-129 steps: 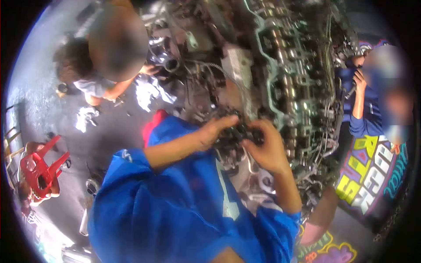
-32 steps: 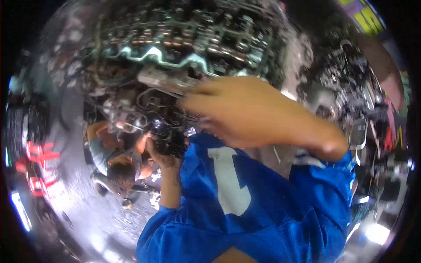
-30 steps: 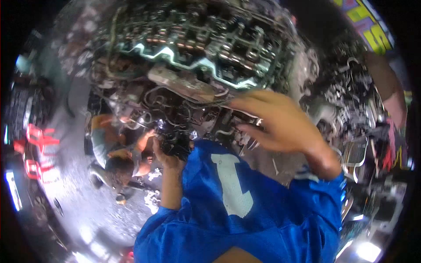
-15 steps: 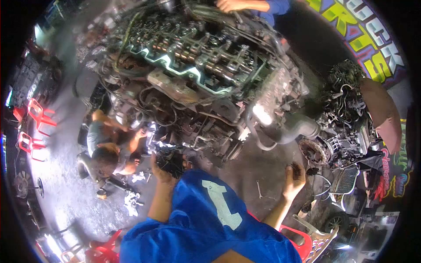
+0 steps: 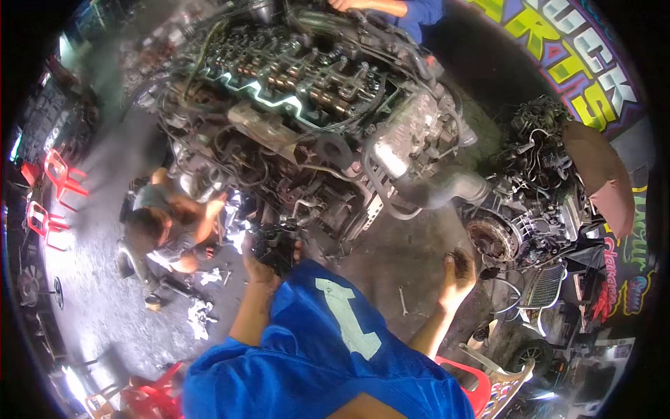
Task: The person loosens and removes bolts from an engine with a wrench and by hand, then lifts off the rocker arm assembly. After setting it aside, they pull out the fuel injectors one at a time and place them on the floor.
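Observation:
My left hand (image 5: pixel 261 271) is closed around a dark, blocky metal part (image 5: pixel 276 248) in front of my blue shirt. The thumb shows on its left side and fingertips on its right; the palm side is hidden. Off to the right, above the floor, my right hand (image 5: pixel 458 274) is raised with its fingers curled. Those fingers are blackened, and whether they hold anything small cannot be made out. Beyond both hands stands a large engine (image 5: pixel 293 126) with its top uncovered and its valve gear showing.
Another person (image 5: pixel 157 223) crouches at the left beside the engine. A co-worker's arm (image 5: pixel 380 7) reaches over its far side. A wrench (image 5: pixel 403 300) lies on the floor. A second engine (image 5: pixel 544 188) stands at the right, near a metal chair (image 5: pixel 544 290). Red chairs (image 5: pixel 63 178) are at the far left.
The view has shifted, so the scene sits a little further left. The dark part in my left hand shows more plainly. My right hand stays raised and curled.

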Motion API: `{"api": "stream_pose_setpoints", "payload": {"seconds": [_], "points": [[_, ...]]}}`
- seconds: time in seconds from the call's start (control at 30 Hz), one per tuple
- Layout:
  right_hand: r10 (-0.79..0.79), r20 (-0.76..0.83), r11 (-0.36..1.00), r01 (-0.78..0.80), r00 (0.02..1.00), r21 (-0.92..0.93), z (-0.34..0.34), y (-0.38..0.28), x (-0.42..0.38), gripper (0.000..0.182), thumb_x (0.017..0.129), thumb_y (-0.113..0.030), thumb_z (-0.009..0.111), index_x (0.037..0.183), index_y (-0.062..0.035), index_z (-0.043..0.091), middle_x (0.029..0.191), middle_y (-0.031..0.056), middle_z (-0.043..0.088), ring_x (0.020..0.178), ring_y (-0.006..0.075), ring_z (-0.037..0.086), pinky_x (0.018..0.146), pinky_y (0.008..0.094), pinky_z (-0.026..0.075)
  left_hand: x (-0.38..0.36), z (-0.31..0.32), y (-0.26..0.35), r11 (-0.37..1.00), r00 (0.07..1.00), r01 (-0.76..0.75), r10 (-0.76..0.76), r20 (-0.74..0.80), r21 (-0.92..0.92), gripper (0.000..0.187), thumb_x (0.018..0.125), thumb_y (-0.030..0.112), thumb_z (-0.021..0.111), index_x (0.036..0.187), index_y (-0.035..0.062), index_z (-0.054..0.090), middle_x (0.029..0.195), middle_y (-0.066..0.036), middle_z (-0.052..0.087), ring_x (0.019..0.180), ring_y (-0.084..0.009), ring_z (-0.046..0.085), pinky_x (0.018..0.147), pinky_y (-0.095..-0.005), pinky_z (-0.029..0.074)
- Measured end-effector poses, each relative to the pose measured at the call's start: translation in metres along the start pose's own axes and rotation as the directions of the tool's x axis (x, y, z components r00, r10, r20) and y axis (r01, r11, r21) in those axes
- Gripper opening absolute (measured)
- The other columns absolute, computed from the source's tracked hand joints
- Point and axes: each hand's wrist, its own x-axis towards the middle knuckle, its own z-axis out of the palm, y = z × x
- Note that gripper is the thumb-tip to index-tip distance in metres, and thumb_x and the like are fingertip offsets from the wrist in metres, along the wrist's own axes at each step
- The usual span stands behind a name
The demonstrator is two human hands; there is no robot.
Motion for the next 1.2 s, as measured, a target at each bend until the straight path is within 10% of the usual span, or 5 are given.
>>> {"api": "stream_pose_setpoints", "payload": {"seconds": [1.2], "points": [[0.051,-0.025,0.994,-0.053,0.998,-0.094,0.021,0.007,-0.009,0.022,0.081,-0.003,0.061,0.101,0.005,0.057,0.089,0.0086,0.062,0.079,0.0131,0.057,0.072,0.0246,0.047,0.023,-0.026,0.015,0.995,0.997,0.068,-0.065,0.047,-0.072,0.078,0.079,0.069,0.038,0.114,0.0007,0.051,0.098,-0.018,0.059,0.075,-0.0326,0.06,0.056,-0.0397,0.051]]}}
